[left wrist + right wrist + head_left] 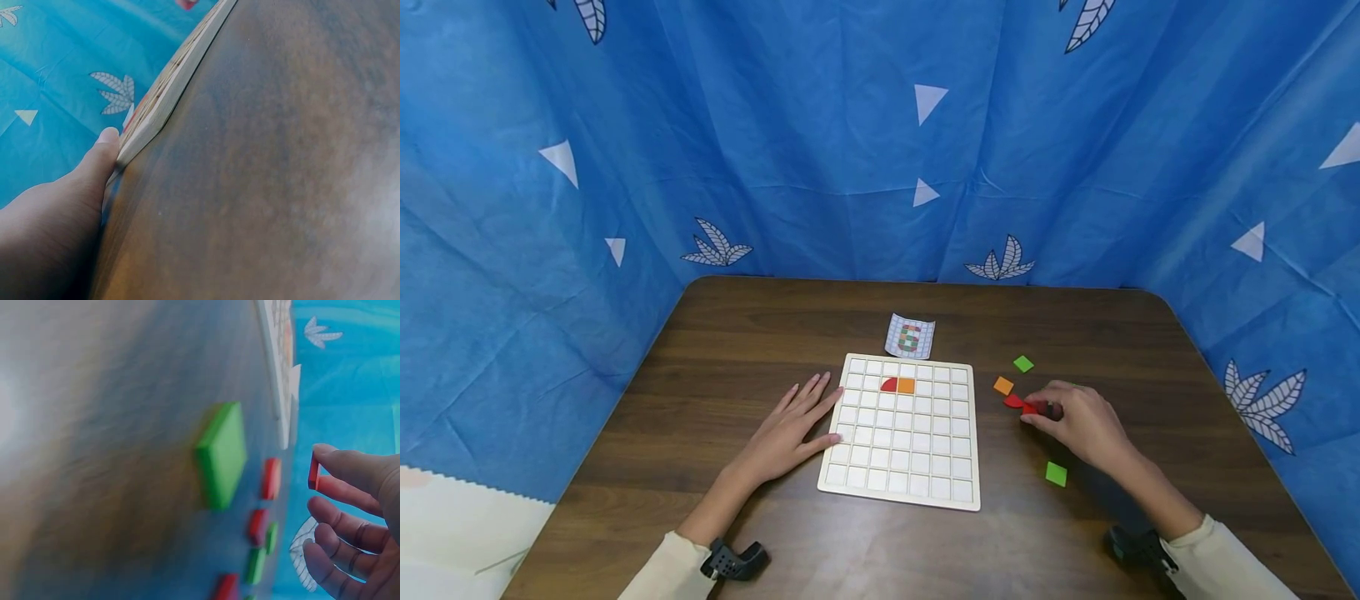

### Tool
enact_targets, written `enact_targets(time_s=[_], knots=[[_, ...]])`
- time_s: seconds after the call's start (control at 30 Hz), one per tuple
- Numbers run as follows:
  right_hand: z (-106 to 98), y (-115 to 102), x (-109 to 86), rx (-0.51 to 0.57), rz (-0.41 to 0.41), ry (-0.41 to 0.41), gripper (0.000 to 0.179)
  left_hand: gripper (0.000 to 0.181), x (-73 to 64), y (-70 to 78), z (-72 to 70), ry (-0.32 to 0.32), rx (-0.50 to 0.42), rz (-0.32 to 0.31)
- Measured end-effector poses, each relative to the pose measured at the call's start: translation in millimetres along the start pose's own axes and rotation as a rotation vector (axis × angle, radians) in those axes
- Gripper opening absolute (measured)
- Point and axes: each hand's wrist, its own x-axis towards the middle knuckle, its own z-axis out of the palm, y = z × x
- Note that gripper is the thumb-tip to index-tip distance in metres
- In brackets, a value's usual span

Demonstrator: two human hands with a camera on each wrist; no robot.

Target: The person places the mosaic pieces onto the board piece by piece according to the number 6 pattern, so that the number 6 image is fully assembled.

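Observation:
A white grid board (898,498) with a pale wooden rim lies on the table. In its second row a red quarter-round tile (889,384) sits beside an orange tile (906,386). My left hand (793,429) is spread at the board's left edge, its thumb (105,145) right at the rim in the left wrist view. To the board's right, my right hand (1078,421) pinches a red tile (314,472) between thumb and index finger, the other fingers loosely bent. Another red tile (1013,401) lies close by the fingertips in the head view.
Around the right hand lie an orange tile (1003,386), a green tile (1023,363) and a nearer green tile (1056,474). A small pattern card (910,337) with a coloured figure stands behind the board. Blue curtain (865,150) hangs beyond the table.

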Motion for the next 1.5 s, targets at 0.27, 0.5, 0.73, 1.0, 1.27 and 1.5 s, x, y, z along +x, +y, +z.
enact_targets(time_s=[0.27, 0.5, 0.73, 1.0, 1.27, 1.5], knots=[[2.8, -28.0, 21.3, 0.084, -0.03, 0.01, 0.029, 0.077, -1.3, -0.4, -0.3, 0.012, -0.003, 0.012], [14.0, -57.1, 39.9, 0.108, -0.069, -0.019, 0.029, 0.077, 0.0, -0.1, -0.6, -0.004, -0.01, 0.004], [31.9, -78.1, 59.6, 0.136, -0.089, -0.046, 0.029, 0.077, 0.8, -1.9, 0.3, -0.002, 0.003, 0.015], [50.3, -92.8, 77.5, 0.181, -0.085, -0.103, 0.029, 0.077, 0.5, -3.4, 0.7, -0.002, 0.003, 0.019], [61.6, -98.0, 88.5, 0.149, -0.097, -0.084, 0.025, 0.078, 0.1, -1.1, -0.8, -0.004, 0.002, 0.012], [69.0, -97.7, 92.5, 0.134, -0.087, -0.078, 0.022, 0.078, -0.4, -0.7, -0.1, -0.002, 0.01, 0.014]])
